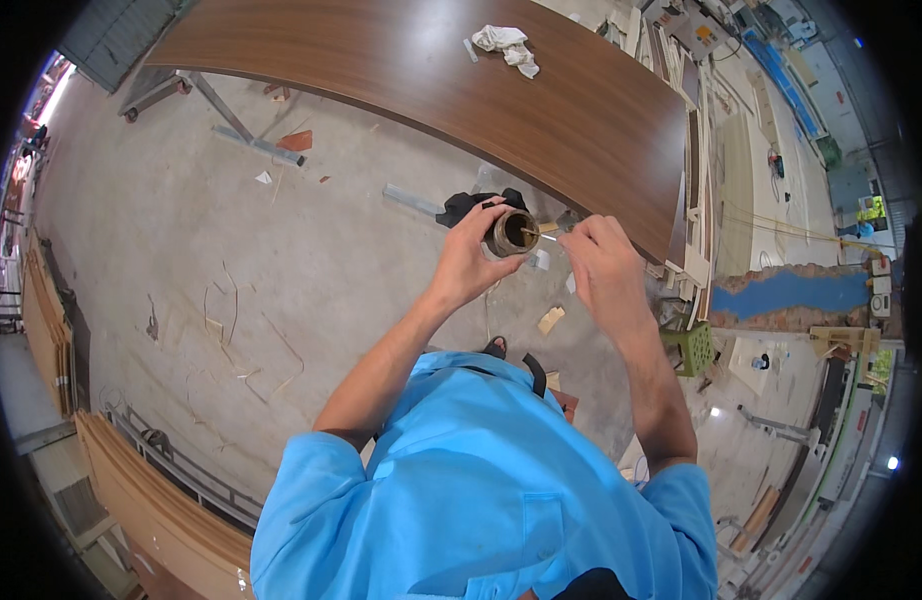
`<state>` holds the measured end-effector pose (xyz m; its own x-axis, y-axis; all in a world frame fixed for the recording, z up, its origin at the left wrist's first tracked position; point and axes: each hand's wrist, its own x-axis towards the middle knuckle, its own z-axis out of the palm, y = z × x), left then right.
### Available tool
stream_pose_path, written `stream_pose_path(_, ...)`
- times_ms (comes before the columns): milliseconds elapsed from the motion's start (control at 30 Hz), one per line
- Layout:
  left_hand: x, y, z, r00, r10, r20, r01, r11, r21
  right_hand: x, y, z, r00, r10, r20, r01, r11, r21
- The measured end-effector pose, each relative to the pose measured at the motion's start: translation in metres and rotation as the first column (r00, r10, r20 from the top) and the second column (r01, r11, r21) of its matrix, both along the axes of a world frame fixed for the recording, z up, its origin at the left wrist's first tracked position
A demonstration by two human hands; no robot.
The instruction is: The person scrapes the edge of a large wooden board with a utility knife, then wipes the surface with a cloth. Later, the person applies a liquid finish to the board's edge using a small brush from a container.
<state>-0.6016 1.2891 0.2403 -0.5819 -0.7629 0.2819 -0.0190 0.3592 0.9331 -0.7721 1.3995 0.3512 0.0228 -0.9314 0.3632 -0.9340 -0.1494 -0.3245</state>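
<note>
My left hand (pixel 468 262) is wrapped round a small brown open-mouthed jar (pixel 499 238), tilted so that its dark inside faces up. Pinched in my right hand (pixel 605 268) is a thin stick-like tool (pixel 546 237). Its far end reaches into the mouth of the jar; whether that end is a brush or a plain tip, I cannot tell. Both hands are in front of my body, close to the near edge of a long brown wood-grain tabletop (pixel 411 60). A black bundle (pixel 459 207) shows just behind my left hand.
On the tabletop lie a crumpled white cloth (pixel 509 46) and a small pale strip (pixel 470 50). Wood scraps and thin strips litter the concrete floor (pixel 181 290). A green plastic stool (pixel 690 349) stands to the right. Stacked brown boards (pixel 151 500) lean at the lower left.
</note>
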Motion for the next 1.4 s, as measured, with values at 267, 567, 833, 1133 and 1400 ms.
stream_pose_path(267, 0.0, 0.0, 0.003, 0.999, -0.039, 0.012, 0.039, 0.999, -0.017, -0.013, 0.008, -0.024, 0.892, -0.154, 0.425, 0.08, 0.979, 0.185)
stream_pose_path(567, -0.011, -0.002, 0.003, 0.984, -0.161, 0.079, 0.16, 0.987, 0.017, -0.006, 0.033, -0.066, 0.691, -0.35, 0.633, 0.244, 0.937, 0.252)
stream_pose_path(833, -0.05, -0.004, -0.023, 0.911, -0.394, 0.125, 0.377, 0.916, 0.141, -0.002, 0.058, -0.1, 0.518, -0.41, 0.751, 0.456, 0.875, 0.163)
stream_pose_path(1133, -0.088, 0.039, -0.069, 0.904, -0.383, 0.19, 0.265, 0.851, 0.454, -0.117, 0.124, -0.255, -0.162, -0.369, 0.915, 0.82, 0.466, 0.333)
stream_pose_path(1400, -0.066, 0.058, -0.127, 0.84, -0.445, 0.312, 0.233, 0.814, 0.533, -0.212, 0.131, -0.335, -0.043, -0.413, 0.91, 0.962, 0.23, 0.15)
